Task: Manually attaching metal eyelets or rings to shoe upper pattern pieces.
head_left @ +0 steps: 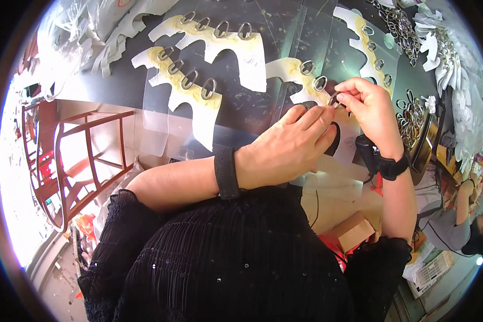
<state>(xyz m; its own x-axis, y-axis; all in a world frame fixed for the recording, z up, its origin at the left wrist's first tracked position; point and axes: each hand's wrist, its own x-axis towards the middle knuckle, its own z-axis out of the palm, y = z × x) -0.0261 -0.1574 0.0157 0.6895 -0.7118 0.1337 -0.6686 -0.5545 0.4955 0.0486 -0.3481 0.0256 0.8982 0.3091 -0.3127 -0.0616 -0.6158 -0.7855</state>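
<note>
My right hand [371, 107] pinches an oval metal ring [334, 99] between thumb and fingertips, at the near end of a white scalloped strip [287, 70]. My left hand [287, 144] lies across that end, palm down, fingers stretched out with their tips beside the ring. It covers part of the strip. Two metal rings [320, 83] sit farther along the strip on a yellowish band. To the left lie two similar strips, a lower one [198, 110] and an upper one [249, 59], each bearing several rings. Another ringed strip [367, 45] lies at the far right.
Loose metal rings are heaped [410, 121] right of my right hand, with a chain-like pile [400, 29] beyond. White cut pieces crowd the table's left [86, 48] and right [448, 64]. A wooden chair frame [86, 145] stands left. Another person [453, 225] is at right.
</note>
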